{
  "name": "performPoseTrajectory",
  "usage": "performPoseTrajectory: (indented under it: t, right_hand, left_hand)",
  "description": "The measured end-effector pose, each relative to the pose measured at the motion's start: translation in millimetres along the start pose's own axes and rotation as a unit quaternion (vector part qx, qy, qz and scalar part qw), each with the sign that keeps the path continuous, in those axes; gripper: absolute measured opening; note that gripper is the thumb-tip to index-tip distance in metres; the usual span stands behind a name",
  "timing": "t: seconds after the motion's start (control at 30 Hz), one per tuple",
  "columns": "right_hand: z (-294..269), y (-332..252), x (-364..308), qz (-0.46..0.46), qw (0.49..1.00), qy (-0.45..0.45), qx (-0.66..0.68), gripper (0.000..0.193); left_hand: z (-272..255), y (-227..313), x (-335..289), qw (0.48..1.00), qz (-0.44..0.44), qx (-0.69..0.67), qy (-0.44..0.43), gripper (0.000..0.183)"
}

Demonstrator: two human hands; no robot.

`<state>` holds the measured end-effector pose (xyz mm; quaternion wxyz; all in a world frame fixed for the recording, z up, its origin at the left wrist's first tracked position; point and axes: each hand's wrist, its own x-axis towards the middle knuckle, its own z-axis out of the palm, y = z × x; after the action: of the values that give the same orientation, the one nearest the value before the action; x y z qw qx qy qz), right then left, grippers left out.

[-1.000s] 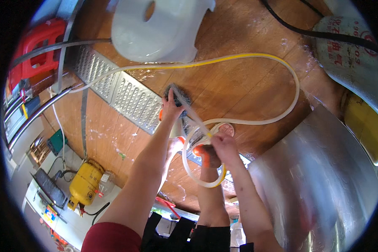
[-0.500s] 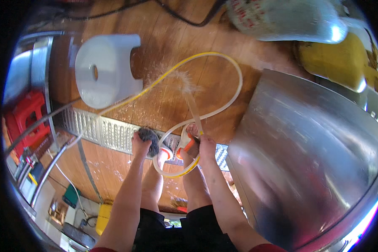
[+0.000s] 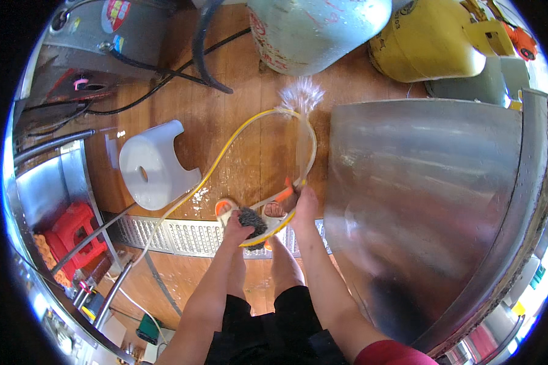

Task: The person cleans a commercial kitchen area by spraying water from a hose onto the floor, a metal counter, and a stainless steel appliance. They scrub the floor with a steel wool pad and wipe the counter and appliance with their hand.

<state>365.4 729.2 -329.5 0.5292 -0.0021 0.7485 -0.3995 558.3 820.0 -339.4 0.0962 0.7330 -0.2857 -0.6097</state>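
In my left hand (image 3: 234, 231) is a dark grey wire scrubber (image 3: 253, 221), the fingers closed round its near side. My right hand (image 3: 306, 204) grips the end of a clear hose with a yellow stripe (image 3: 230, 145). Water (image 3: 302, 96) shoots forward from the hose end and splashes on the brown floor (image 3: 268, 152), short of a grey-white gas cylinder (image 3: 319, 36). The hose loops ahead over the floor and sags between my hands, passing by the scrubber. My feet, in orange and white sandals (image 3: 224, 210), stand at a metal drain grate (image 3: 192, 236).
A white plastic stool (image 3: 158, 159) lies tipped over at the left. Beyond a metal rail is a red stool (image 3: 78, 238). A large steel cabinet (image 3: 420, 201) takes up the right side. A yellow gas cylinder (image 3: 426, 45) stands behind it, and black hoses (image 3: 158, 85) cross the far floor.
The view has shifted, showing more of the far floor and cylinders. The jet now lands farther ahead and to the right, near the grey-white cylinder. My left hand with the scrubber is closer to my right.
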Motion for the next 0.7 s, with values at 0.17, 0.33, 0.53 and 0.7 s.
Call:
performPoseTrajectory:
  t: [0.17,0.33,0.53,0.7]
  right_hand:
    - [-1.1,-4.7,49.7,0.063,0.991,0.098,0.068,0.025]
    - [-6.4,-3.0,45.0,0.22,0.963,0.099,0.122,0.025]
    - [42.1,-15.1,-6.8,0.321,0.927,-0.089,0.176,0.022]
    - [99.7,3.3,-66.2,0.329,0.929,-0.077,0.15,0.023]
  left_hand:
    - [6.1,38.7,14.4,0.97,-0.048,0.221,-0.091,0.068]
    - [-23.7,95.4,15.7,0.922,-0.109,0.347,-0.134,0.065]
    - [-90.7,171.4,-47.8,0.868,-0.145,0.461,-0.112,0.066]
    - [-166.7,211.9,-107.1,0.866,-0.143,0.478,-0.037,0.059]
